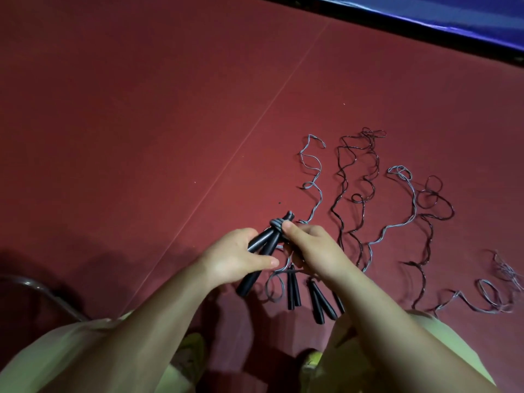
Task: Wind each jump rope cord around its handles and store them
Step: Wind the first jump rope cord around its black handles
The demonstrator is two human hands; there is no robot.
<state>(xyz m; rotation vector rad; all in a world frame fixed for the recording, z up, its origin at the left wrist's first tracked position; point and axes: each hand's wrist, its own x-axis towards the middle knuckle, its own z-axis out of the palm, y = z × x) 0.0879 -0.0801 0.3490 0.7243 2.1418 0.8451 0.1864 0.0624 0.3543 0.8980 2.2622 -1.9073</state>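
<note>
Jump rope handles [262,252] gripped by left hand [237,258], right hand [313,248] pinching grey cord [280,222]; slack risks coils slipping off.

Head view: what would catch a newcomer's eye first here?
Low in the middle, the left hand grips a pair of black handles while the right hand pinches the grey cord wound around their top. To the right, loose cords squiggle across the red floor, grey and dark ones side by side. Under the right wrist, more black handles lie on the floor.
</note>
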